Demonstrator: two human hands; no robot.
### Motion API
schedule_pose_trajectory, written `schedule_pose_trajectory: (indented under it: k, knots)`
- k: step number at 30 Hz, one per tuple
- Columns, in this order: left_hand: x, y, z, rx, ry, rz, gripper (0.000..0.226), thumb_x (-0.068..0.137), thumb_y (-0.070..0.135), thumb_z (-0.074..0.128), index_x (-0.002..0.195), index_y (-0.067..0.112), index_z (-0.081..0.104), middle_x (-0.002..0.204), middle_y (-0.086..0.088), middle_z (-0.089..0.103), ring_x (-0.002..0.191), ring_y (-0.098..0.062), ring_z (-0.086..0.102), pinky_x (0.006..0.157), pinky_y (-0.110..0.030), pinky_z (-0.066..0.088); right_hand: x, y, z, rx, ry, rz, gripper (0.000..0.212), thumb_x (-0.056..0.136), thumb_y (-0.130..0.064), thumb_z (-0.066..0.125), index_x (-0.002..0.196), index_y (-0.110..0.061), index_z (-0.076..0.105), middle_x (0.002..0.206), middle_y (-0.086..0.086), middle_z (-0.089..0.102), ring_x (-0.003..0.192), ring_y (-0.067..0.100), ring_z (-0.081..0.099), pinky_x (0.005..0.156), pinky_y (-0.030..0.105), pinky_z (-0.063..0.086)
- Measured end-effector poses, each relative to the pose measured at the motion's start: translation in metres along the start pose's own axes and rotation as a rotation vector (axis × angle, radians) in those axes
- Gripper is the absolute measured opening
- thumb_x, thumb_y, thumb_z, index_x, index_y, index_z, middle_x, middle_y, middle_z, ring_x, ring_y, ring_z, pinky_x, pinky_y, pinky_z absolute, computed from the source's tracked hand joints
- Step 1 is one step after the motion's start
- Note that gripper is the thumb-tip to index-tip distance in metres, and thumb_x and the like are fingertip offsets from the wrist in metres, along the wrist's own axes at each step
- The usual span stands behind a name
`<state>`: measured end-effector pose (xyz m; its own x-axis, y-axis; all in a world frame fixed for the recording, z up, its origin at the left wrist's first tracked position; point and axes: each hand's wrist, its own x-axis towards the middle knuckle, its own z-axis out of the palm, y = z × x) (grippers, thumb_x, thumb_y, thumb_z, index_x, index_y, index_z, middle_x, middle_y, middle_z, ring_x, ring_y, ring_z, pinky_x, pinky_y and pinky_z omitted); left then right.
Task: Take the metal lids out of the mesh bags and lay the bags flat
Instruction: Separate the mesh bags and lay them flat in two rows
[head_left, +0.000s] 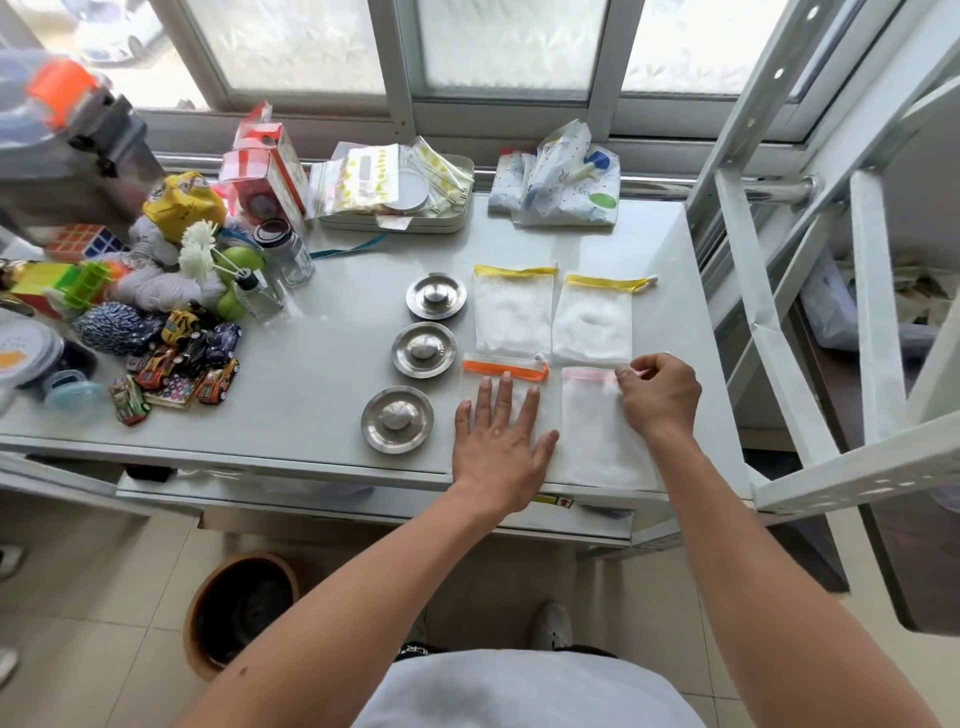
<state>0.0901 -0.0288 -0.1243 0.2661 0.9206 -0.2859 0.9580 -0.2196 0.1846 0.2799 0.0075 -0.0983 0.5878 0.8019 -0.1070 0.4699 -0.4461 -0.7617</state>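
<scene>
Three round metal lids lie in a slanted column on the table: a far lid (436, 295), a middle lid (424, 348) and a near lid (397, 419). To their right, white mesh bags lie flat in a two-by-two block. Two have yellow bands, one at the far left (513, 317) and one at the far right (593, 325). The orange-banded bag (511, 375) lies under my left hand (496, 441), pressed flat with fingers spread. My right hand (658, 396) pinches the top right corner of the pink-banded bag (597, 431).
Toy cars (182, 364), puzzle cubes, small glass bottles (288, 252) and balls crowd the table's left side. A tray of zip bags (400, 192) and a printed pouch (561, 182) stand at the back. A white metal frame (831, 260) rises on the right. A brown bin (239, 608) sits on the floor.
</scene>
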Motion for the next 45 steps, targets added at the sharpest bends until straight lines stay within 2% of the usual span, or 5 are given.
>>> schedule_pose_trajectory:
  k: [10, 16, 29, 35, 45]
  knots:
    - [0.008, 0.011, -0.018, -0.163, 0.244, 0.001, 0.067, 0.098, 0.055, 0.024, 0.154, 0.027, 0.004, 0.163, -0.006, -0.013, 0.149, -0.026, -0.014, 0.12, -0.046, -0.004, -0.004, -0.007, -0.006, -0.44, 0.121, -0.194, 0.051, 0.083, -0.04, 0.065, 0.126, -0.014, 0.056, 0.125, 0.017, 0.047, 0.115, 0.038, 0.044, 0.087, 0.044, 0.045]
    - [0.064, 0.0, -0.054, 0.023, 0.049, -0.059, 0.059, 0.095, 0.058, 0.016, 0.146, 0.031, 0.029, 0.161, -0.015, 0.015, 0.144, -0.039, 0.017, 0.114, -0.056, 0.009, 0.001, -0.028, 0.014, -0.666, -0.12, -0.3, 0.039, 0.091, -0.041, 0.051, 0.125, -0.023, 0.06, 0.122, 0.013, 0.06, 0.114, 0.035, 0.052, 0.091, 0.043, 0.042]
    - [0.086, -0.013, -0.06, 0.055, -0.105, 0.025, 0.063, 0.096, 0.059, 0.013, 0.153, 0.034, 0.01, 0.164, -0.012, -0.003, 0.149, -0.037, -0.004, 0.118, -0.054, 0.003, 0.029, -0.02, 0.015, -0.561, -0.179, -0.367, 0.022, 0.091, -0.028, 0.053, 0.104, -0.023, 0.071, 0.11, 0.001, 0.06, 0.11, 0.031, 0.054, 0.083, 0.038, 0.043]
    - [0.089, -0.029, -0.066, 0.011, 0.209, 0.132, 0.041, 0.09, 0.026, 0.041, 0.128, 0.021, 0.055, 0.139, -0.007, 0.051, 0.13, -0.026, 0.044, 0.108, -0.044, 0.03, 0.025, -0.007, 0.007, -0.487, -0.162, -0.458, 0.038, 0.084, -0.024, 0.063, 0.121, -0.017, 0.065, 0.13, 0.007, 0.06, 0.128, 0.03, 0.046, 0.1, 0.043, 0.042]
    - [0.104, -0.051, -0.078, -0.142, 0.152, 0.222, 0.033, 0.091, 0.032, 0.059, 0.122, 0.022, 0.067, 0.141, -0.006, 0.052, 0.132, -0.025, 0.044, 0.108, -0.035, 0.032, 0.024, -0.003, 0.01, -0.433, -0.117, -0.452, 0.029, 0.08, -0.023, 0.068, 0.108, -0.017, 0.072, 0.12, 0.007, 0.066, 0.121, 0.029, 0.053, 0.098, 0.041, 0.044]
